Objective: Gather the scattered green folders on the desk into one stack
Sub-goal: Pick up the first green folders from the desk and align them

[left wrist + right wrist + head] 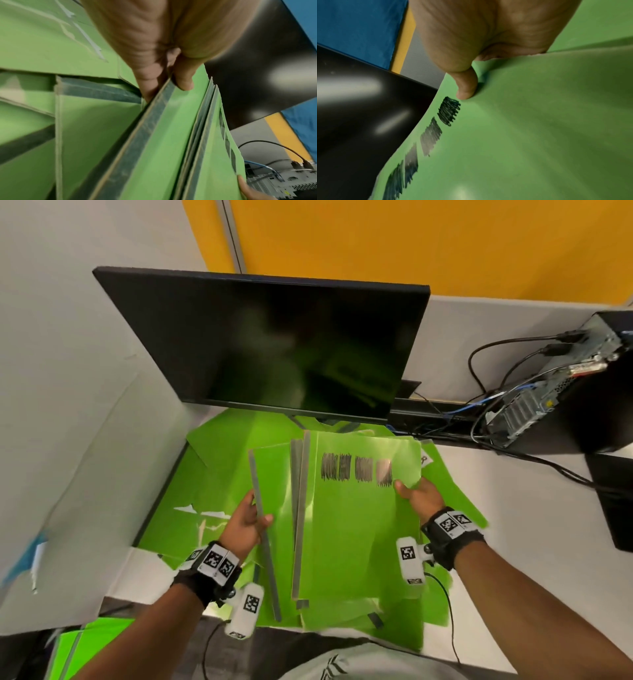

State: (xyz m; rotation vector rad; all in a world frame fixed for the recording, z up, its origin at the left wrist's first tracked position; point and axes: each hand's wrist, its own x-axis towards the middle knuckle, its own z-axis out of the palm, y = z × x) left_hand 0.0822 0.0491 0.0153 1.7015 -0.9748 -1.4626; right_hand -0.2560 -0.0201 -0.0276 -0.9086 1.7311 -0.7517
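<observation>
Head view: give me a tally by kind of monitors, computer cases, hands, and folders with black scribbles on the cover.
Monitor: 1
Computer case: 1
Hands: 2, the left hand gripping the held folders, the right hand pinching the scribbled folder
Scribbled folder: 1
Total: 5
The plain green folders overlap too much to count.

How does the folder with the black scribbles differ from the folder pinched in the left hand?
The scribbled folder lies on top of the held bundle, its whole cover showing; the left-hand folder lies lower, only a strip showing. The scribbled folder carries black marker scrawls; the left-hand folder is plain. The right hand holds the first, the left hand the second. Both are green with grey spine strips.
</observation>
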